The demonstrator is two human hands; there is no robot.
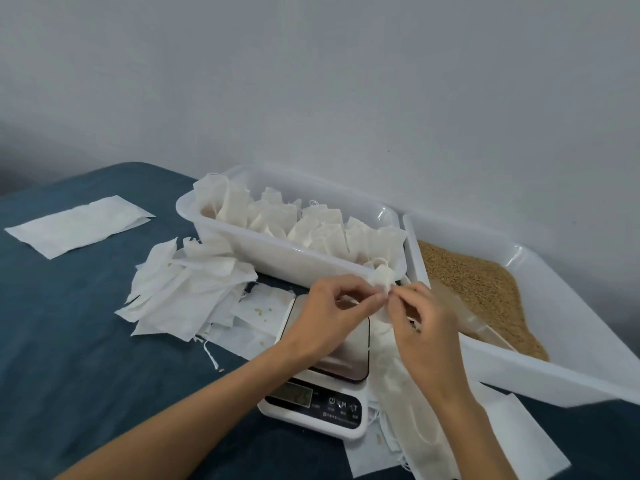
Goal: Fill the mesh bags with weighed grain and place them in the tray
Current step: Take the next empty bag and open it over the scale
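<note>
A small white mesh bag (382,277) sits bunched above the scale, beside the bag-filled tray (242,237).

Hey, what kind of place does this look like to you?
Probably a home or small workshop packing spot: a kitchen scale on a blue-covered table, a tray of grain and a tray of filled bags, against a bare wall.

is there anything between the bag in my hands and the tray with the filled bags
Nothing visible blocks it. Both the left hand and the right hand pinch the small mesh bag just at the near rim of the tray. Only that low rim lies between, so a short lift over it should do. The filled bags leave little room near that corner.
</note>
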